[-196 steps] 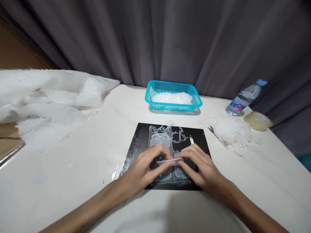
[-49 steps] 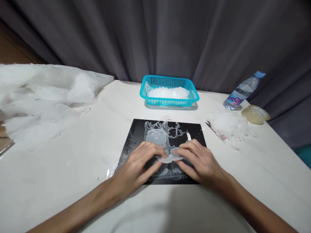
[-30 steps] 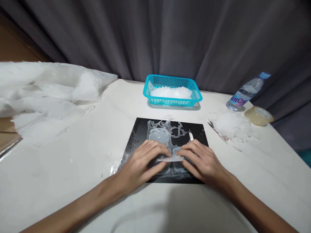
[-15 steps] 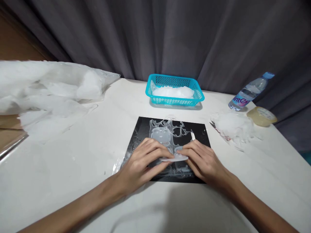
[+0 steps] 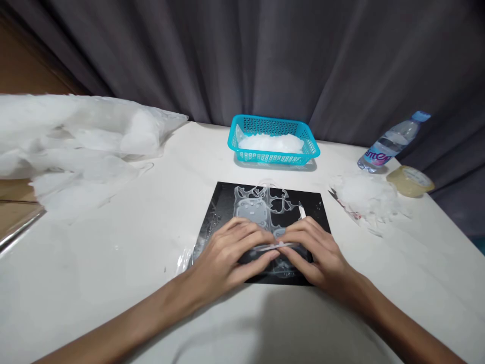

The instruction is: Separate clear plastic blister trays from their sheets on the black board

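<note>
Between my two hands is a thin, translucent white plastic piece (image 5: 267, 247), seen nearly edge-on above a black mat (image 5: 223, 202). My left hand (image 5: 238, 250) pinches its left part between thumb and fingers. The right part is pinched by my right hand (image 5: 312, 247), and the fingertips of both hands almost meet. Under them on the mat lies a clear moulded plastic sheet (image 5: 250, 210) with rounded shapes and curly cut-out edges, partly hidden by my hands. A small pale blade-like tip (image 5: 301, 210) shows just beyond my right fingers.
A blue basket (image 5: 273, 155) holding white material stands at the back. To the right are scissors (image 5: 341, 202), a heap of translucent scraps (image 5: 366, 194), a roll of tape (image 5: 411, 182) and a water bottle (image 5: 390, 146). Large plastic bags (image 5: 87, 136) lie at the left.
My left hand has shifted slightly right, and the fingertips of both hands have come closer together on the piece. The piece now looks thinner, turned more edge-on.
</note>
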Demonstrator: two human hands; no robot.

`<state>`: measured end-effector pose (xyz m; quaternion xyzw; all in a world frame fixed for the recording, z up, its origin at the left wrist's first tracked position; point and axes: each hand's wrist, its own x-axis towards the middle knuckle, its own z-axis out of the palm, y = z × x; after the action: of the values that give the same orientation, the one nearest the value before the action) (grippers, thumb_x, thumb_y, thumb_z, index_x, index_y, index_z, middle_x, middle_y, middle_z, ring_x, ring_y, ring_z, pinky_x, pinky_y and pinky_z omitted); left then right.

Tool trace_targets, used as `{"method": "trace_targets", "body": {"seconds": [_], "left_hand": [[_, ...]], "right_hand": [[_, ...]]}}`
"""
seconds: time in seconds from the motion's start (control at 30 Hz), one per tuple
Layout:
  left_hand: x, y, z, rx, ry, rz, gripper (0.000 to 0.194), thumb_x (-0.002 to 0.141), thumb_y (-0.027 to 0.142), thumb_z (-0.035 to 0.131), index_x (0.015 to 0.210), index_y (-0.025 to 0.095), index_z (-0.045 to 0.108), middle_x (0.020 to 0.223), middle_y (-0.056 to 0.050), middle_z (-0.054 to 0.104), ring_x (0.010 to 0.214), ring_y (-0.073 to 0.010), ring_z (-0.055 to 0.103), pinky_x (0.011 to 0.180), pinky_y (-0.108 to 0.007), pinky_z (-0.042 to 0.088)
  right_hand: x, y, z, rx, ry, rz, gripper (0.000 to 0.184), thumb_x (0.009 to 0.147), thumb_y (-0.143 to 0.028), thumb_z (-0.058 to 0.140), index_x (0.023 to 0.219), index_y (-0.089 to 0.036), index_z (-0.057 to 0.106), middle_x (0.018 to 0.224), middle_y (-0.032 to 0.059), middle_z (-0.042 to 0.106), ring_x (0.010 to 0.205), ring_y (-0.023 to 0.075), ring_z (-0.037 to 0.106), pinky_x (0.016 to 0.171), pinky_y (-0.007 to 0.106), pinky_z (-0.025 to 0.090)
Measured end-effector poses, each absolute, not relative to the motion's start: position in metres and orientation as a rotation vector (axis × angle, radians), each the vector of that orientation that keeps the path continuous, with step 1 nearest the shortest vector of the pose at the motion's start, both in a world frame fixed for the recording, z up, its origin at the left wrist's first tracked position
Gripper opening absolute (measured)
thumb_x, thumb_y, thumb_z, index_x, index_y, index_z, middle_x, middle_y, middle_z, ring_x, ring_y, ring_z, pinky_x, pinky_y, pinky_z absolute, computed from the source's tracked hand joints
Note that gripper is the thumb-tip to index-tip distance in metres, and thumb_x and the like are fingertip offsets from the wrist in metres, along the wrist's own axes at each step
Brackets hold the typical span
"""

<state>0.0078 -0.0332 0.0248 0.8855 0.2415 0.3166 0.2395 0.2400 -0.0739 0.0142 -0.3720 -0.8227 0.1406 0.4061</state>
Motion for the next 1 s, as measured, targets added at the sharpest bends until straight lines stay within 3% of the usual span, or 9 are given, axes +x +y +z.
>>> {"method": "trace_targets", "body": {"seconds": [0.27, 0.53, 0.77, 0.87, 1.0], "left_hand": [[-0.001, -0.032, 0.023, 2.376, 0.575, 0.932, 0.015, 0.102, 0.013, 0.063, 0.114, 0.021, 0.067, 0.103, -0.002, 0.078, 0.099, -0.0179, 0.070, 0.097, -0.034, 0.051], [0.000, -0.030, 0.023, 2.420, 0.560, 0.973, 0.019, 0.100, 0.011, 0.066, 0.117, 0.021, 0.066, 0.106, -0.002, 0.076, 0.101, -0.0175, 0.068, 0.098, -0.036, 0.047], [-0.002, -0.030, 0.020, 2.437, 0.543, 0.978, 0.023, 0.098, 0.008, 0.068, 0.118, 0.019, 0.064, 0.107, -0.003, 0.074, 0.102, -0.0165, 0.067, 0.101, -0.035, 0.045], [-0.001, -0.030, 0.021, 2.427, 0.535, 1.000, 0.025, 0.097, 0.007, 0.070, 0.118, 0.018, 0.064, 0.105, -0.002, 0.075, 0.101, -0.0162, 0.067, 0.101, -0.035, 0.045], [0.000, -0.030, 0.022, 2.414, 0.560, 1.007, 0.023, 0.096, 0.008, 0.070, 0.115, 0.019, 0.064, 0.102, -0.001, 0.075, 0.099, -0.0162, 0.067, 0.099, -0.035, 0.046]], "right_hand": [[0.244, -0.068, 0.018, -0.938, -2.035, 0.337, 0.013, 0.100, -0.011, 0.064, 0.110, -0.018, 0.062, 0.096, 0.0061, 0.069, 0.090, 0.0191, 0.064, 0.084, 0.036, 0.053], [0.250, -0.068, 0.017, -0.913, -2.108, 0.280, 0.015, 0.100, -0.011, 0.063, 0.113, -0.019, 0.060, 0.097, 0.0062, 0.069, 0.092, 0.0202, 0.064, 0.084, 0.036, 0.054], [0.250, -0.069, 0.007, -1.080, -2.204, 0.448, 0.053, 0.103, -0.027, 0.063, 0.148, -0.019, 0.039, 0.112, 0.0109, 0.068, 0.103, 0.0254, 0.065, 0.090, 0.043, 0.058], [0.249, -0.069, 0.009, -1.076, -2.217, 0.440, 0.045, 0.104, -0.026, 0.059, 0.145, -0.018, 0.042, 0.111, 0.0109, 0.068, 0.102, 0.0247, 0.064, 0.087, 0.041, 0.058], [0.248, -0.067, 0.013, -1.040, -2.278, 0.404, 0.017, 0.106, -0.022, 0.055, 0.121, -0.016, 0.059, 0.103, 0.0082, 0.070, 0.096, 0.0229, 0.062, 0.084, 0.038, 0.055]]}}
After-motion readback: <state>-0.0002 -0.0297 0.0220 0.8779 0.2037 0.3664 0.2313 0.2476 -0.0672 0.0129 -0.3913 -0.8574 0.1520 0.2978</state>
